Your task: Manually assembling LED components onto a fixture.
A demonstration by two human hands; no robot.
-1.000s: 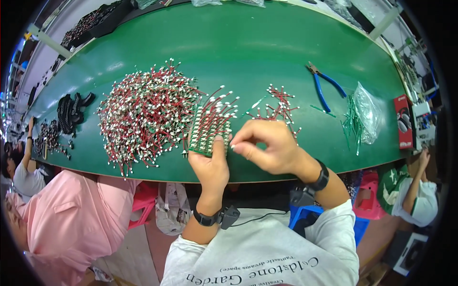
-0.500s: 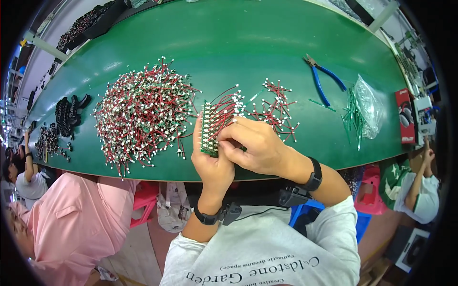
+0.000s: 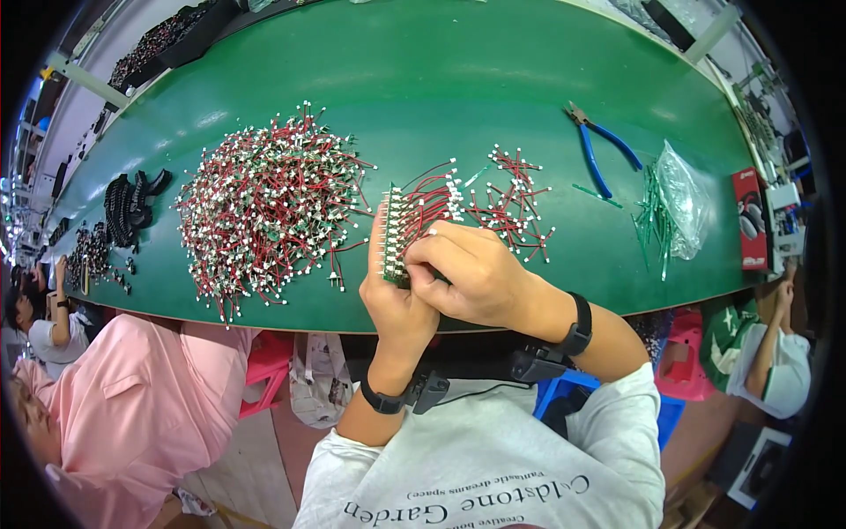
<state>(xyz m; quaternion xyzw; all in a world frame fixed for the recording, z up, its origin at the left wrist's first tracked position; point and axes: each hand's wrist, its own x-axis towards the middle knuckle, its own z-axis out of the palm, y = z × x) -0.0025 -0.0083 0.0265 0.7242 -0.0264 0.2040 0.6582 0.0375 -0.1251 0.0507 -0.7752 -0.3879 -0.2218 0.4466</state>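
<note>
Left grip (image 3: pixel 396 307) clasps board (image 3: pixel 394 236), right grip (image 3: pixel 480 271) pinched, contents unclear, table (image 3: pixel 441 70) green, stools (image 3: pixel 696 384) pink.

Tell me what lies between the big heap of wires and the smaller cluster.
The head view shows the left hand gripping the green board with red wires, the right hand against it, and a thin green strip beside the cluster.

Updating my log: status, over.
Left hand gripping green rectangular circuit-board panel with red wires; right hand pinched at panel's lower part; exact contact hidden.
</note>
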